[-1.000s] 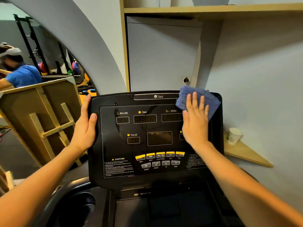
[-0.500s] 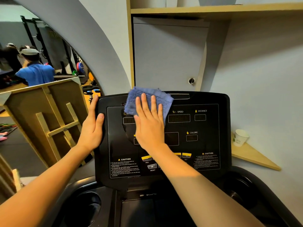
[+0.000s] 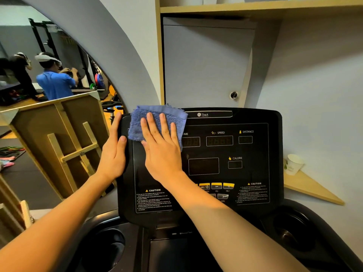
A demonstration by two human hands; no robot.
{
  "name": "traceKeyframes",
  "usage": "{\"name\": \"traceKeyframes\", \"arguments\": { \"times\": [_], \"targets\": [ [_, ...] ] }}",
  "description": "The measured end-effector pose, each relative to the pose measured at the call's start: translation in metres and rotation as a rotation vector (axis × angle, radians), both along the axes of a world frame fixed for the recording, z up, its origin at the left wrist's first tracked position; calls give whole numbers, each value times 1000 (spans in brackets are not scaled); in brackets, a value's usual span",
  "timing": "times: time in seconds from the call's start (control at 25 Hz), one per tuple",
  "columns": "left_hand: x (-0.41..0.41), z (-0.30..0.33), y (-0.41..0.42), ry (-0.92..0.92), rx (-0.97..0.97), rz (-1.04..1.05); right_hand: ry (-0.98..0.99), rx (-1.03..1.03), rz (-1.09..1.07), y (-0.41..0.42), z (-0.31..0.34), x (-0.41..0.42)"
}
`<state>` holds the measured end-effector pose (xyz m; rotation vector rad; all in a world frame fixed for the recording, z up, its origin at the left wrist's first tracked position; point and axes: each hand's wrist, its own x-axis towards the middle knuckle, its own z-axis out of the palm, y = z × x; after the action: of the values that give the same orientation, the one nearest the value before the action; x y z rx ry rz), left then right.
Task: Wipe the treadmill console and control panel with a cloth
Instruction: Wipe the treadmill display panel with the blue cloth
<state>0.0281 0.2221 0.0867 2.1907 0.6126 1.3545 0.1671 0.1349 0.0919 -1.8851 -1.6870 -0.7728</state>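
While the person leans over the treadmill, two bare hands are on its console (image 3: 255, 118), and one cloth (image 3: 155, 118) is under one of them. The right hand (image 3: 163, 152) lies flat with its fingers straight and a little spread, pressing the cloth onto the top left part of the control panel (image 3: 253, 152). The left hand (image 3: 115, 154) holds the left edge of the console, with the thumb on the front and the fingers reaching up along the side. The cloth is blue and fluffy like a small towel, folded into a rough square, and its top edge pokes up just past the top of the console. The panel is black and shiny with thin white lines around the little dark screens. I can count three small screens in the top row, though the left one is partly hidden by the cloth, and two more screens below. I can see three yellow buttons (image 3: 216, 185), and the right arm may hide more. Two blocks of tiny white writing each say CAUTION. Two round cup holders sit low down, one (image 3: 104, 250) on the left and one (image 3: 292, 230) on the right. One white paper cup (image 3: 292, 163) stands on a wooden corner shelf (image 3: 314, 191) to the right. Two people (image 3: 55, 83) stand far off on the left.
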Motion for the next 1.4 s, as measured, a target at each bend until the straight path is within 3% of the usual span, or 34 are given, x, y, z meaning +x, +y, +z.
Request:
{"name": "traceKeyframes", "arguments": {
  "times": [0.44, 0.64, 1.16, 1.4],
  "targets": [
    [-3, -6, 8, 3, -36, 71, -31, -52, 125, -2, -19, -21],
    [-2, -4, 13, 64, 55, 93, -11, -134, 146, -20, -43, -35],
    [0, 5, -8, 41, -104, 162, -65, -356, 128, -73, -122, -58],
    [1, 6, -10, 60, -113, 175, -34, -329, 168, -92, -142, -59]
  ]
}}
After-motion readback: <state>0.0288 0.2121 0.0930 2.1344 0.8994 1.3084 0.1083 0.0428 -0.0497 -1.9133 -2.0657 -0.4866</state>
